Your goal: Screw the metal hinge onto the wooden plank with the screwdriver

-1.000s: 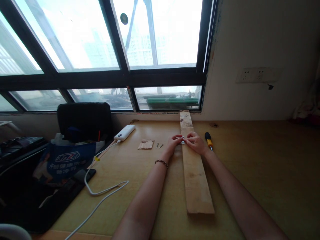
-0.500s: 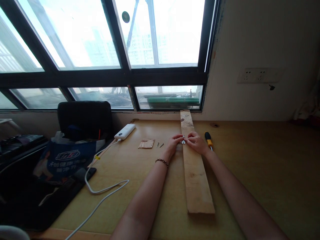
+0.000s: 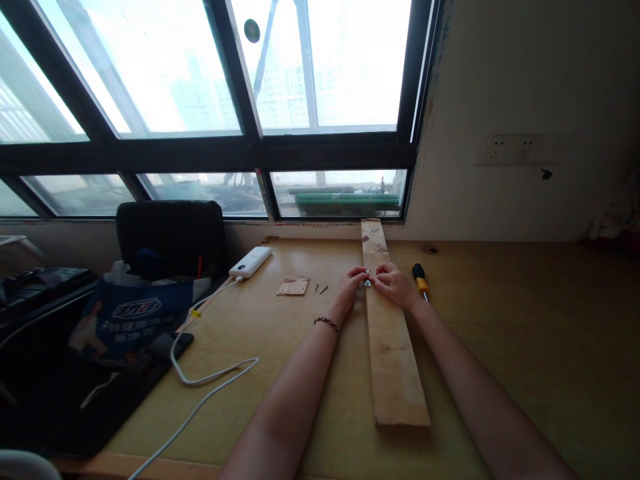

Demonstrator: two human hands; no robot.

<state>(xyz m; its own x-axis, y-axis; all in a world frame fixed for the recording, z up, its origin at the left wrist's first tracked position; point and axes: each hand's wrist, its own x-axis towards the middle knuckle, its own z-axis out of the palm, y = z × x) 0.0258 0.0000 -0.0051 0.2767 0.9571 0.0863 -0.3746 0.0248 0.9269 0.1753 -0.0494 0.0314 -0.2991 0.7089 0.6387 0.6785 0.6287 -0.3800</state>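
A long wooden plank (image 3: pixel 395 360) lies lengthwise on the table, its far end near the window. On its upper part sits a small shiny metal fitting (image 3: pixel 367 283), too small to tell its kind. My left hand (image 3: pixel 351 288) pinches this fitting from the left edge of the plank. From the right, my right hand (image 3: pixel 393 283) has its fingertips closed on the same piece, resting on the wood. Just right of the plank lies a screwdriver (image 3: pixel 420 280) with a black and yellow handle. Two screws (image 3: pixel 323 289) lie to the left of my left hand.
A thin wooden piece with small holes (image 3: pixel 293 286) lies left of the screws. A white power bank (image 3: pixel 251 262) with a white cable (image 3: pixel 200 407) stands at the table's left edge. Beyond that edge are a black chair (image 3: pixel 170 233) and a blue bag (image 3: pixel 135 320).
Both hands stay on the metal fitting, almost unmoved. The left wrist has shifted very slightly to the right. Nothing has been taken up or let go.
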